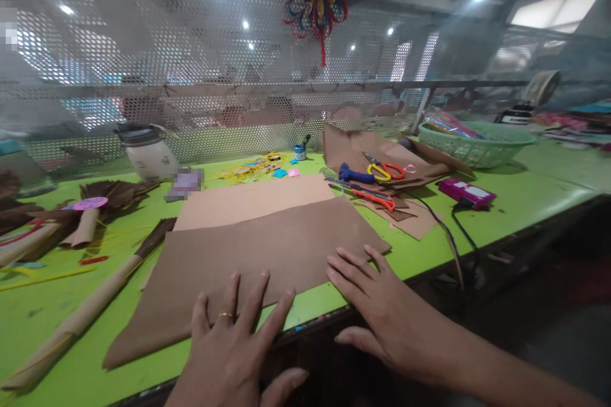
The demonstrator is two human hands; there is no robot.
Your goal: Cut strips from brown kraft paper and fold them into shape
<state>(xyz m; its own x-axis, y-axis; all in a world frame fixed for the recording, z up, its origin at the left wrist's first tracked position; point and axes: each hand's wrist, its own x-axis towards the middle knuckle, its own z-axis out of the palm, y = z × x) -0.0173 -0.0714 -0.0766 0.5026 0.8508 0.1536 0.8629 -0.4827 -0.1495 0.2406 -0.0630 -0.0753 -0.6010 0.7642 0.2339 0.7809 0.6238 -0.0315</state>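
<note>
**Brown sheet (267, 248) lying crosswise at the table's (534, 197) near edge**

The sheet is straight ahead of my hands, its long axis running left to right on a slant, the left end sweeping down toward me and the right corner pointing away. My left hand (233, 337) is nearer that wide left end; my right hand (377, 302) is nearer the right corner. Left fingers are fanned wide, tips pressing on the sheet, thumb off its near edge. Right fingers are stretched out more closely together, tips at the near border, thumb held apart below. Neither hand has closed around anything.

The surface looks matte and pliable, like heavy paper, with a softly rounded lower-left corner. Beyond it a smooth, paler tan sheet (258, 200) shows as a strip along the far side; whether the two are joined I can't tell.

To the right sit creased brown paper (351, 146), steel scissors (382, 168) with yellow and orange loops, and a glossy purple device (465, 194) with a black cable (456, 222). To the left lies a long, pale tan tube (90, 305), dark and frayed at its far end.
</note>
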